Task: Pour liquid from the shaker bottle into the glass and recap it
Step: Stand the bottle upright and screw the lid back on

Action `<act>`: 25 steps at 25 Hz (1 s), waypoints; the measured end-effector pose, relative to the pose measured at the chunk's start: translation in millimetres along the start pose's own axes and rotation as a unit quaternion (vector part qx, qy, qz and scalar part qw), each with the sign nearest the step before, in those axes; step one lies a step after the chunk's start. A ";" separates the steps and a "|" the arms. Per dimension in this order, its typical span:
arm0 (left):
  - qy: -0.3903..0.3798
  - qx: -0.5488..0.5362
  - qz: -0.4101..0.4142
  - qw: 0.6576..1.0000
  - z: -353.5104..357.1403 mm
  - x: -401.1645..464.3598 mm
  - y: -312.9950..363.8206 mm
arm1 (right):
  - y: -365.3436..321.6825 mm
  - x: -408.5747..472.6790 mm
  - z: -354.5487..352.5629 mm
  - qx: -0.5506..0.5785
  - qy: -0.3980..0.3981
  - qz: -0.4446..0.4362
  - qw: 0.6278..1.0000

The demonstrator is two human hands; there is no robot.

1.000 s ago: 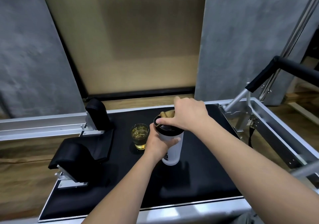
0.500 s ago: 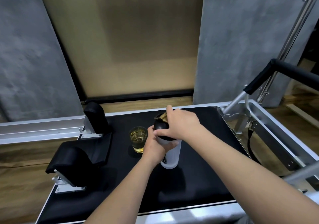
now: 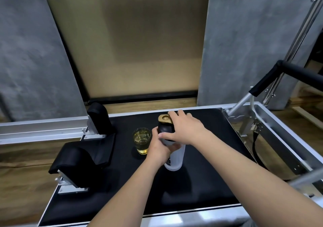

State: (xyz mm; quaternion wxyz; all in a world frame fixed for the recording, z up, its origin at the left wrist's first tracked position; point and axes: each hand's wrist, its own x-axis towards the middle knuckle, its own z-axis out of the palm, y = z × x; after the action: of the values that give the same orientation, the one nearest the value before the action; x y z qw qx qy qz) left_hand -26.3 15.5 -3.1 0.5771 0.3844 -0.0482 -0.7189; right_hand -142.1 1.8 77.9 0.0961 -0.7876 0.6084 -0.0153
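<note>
Head view only. Shaker [image 3: 174, 158] stands upright on the black pad [image 3: 201, 183], roughly mid-pad, nearer its far edge than its near edge. Body is translucent white with dark lettering, partly hidden by the left hand. Lid [image 3: 165, 130] is black and domed, seated on the bottle mouth; a gold flip tab [image 3: 164, 118] sits at the lid's far side.

Left hand [image 3: 160, 149] wraps the upper body of the shaker just under the lid, fingers curled round it. Right hand [image 3: 183, 130] comes over from the right and grips the lid: thumb on the lid's near side, fingers curled over the top and far side, next to the gold tab.

Glass [image 3: 142, 142] stands on the pad just beside the shaker, on its left, apart from the bottle but close to the left hand. It holds pale yellow liquid, about half full or somewhat more.

Two black padded blocks [image 3: 82, 162] sit at the pad's left edge, well apart from the glass. Metal frame rail [image 3: 272, 139] runs along the right edge, with a black-sleeved bar [image 3: 265, 80] above the far right corner. Wood floor [image 3: 22, 156] shows to the left.
</note>
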 end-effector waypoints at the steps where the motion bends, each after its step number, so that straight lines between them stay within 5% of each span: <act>1: 0.008 0.003 -0.006 1.000 -1.9 2.1 -0.7 | -3.0 -0.1 -0.6 -0.028 0.009 0.020 0.999; 6: -0.014 -0.002 -0.094 0.995 11.0 -7.6 2.8 | -6.6 2.1 -23.6 -0.054 0.110 0.033 0.992; 10: 0.019 0.137 0.012 0.990 0.2 2.8 -0.6 | 0.8 1.6 -17.7 -0.042 -0.007 -0.090 0.995; 14: 0.040 0.021 -0.032 0.998 5.4 -9.4 1.2 | -4.2 2.9 0.1 -0.009 -0.016 -0.016 1.000; 16: 0.045 0.056 0.007 0.997 6.8 -11.6 2.0 | -10.8 0.9 3.0 -0.043 -0.006 0.029 0.999; 17: 0.027 0.099 0.044 0.994 1.9 -9.8 0.0 | -12.6 0.7 -0.2 -0.054 0.010 0.044 0.998; 21: -0.007 0.049 -0.047 0.998 1.1 7.3 -1.1 | -7.6 1.0 -27.8 -0.025 0.120 0.033 0.992; 25: 0.000 0.092 -0.040 0.995 -1.8 16.4 3.7 | 2.2 0.9 -32.7 -0.039 -0.015 -0.094 0.995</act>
State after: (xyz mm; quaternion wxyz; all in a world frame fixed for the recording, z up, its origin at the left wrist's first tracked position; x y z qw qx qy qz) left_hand -22.9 0.7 -10.7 0.5100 0.4375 -0.0991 -0.7339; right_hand -148.6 -3.9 109.6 0.0729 -0.8447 0.5301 0.0115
